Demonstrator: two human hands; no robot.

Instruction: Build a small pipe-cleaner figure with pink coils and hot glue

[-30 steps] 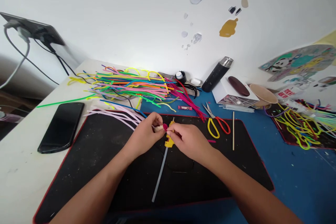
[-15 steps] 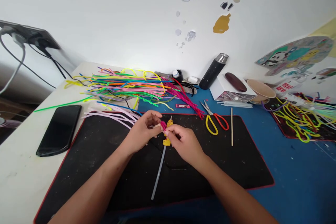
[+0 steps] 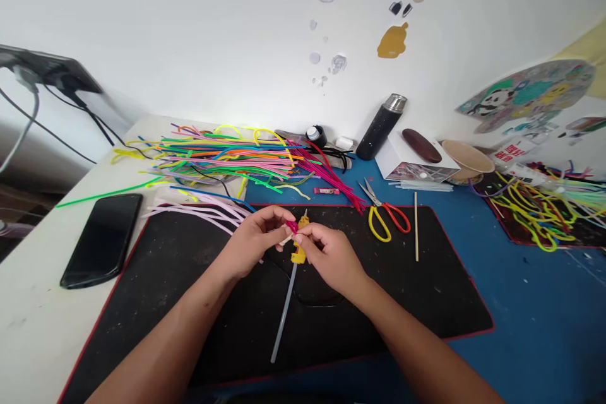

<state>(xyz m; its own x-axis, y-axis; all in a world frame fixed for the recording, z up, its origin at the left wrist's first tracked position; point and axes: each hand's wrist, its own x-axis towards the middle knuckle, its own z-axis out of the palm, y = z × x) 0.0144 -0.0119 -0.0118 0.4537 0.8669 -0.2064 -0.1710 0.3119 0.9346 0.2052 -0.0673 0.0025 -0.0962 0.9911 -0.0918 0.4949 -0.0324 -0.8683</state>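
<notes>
Both my hands meet over the middle of a black mat [image 3: 189,303]. My left hand [image 3: 253,241] is closed, its fingertips pinching a small whitish stick with a magenta pipe-cleaner piece [image 3: 292,226] wound at its tip. My right hand [image 3: 331,257] is closed too, pinching the same magenta piece from the right. Just beneath them a yellow glue gun [image 3: 299,252] lies on the mat, with a clear glue stick [image 3: 284,315] running toward me.
A heap of coloured pipe cleaners [image 3: 222,154] lies behind the mat, pale pink ones [image 3: 199,209] at its left corner. Scissors [image 3: 386,214] and a thin wooden stick [image 3: 416,227] rest at the right. A phone [image 3: 101,240], a black flask [image 3: 381,126] and a second pipe-cleaner pile [image 3: 540,211] surround them.
My hands stay together on the magenta piece, with small finger shifts. The view has drifted slightly, so everything sits a little further left.
</notes>
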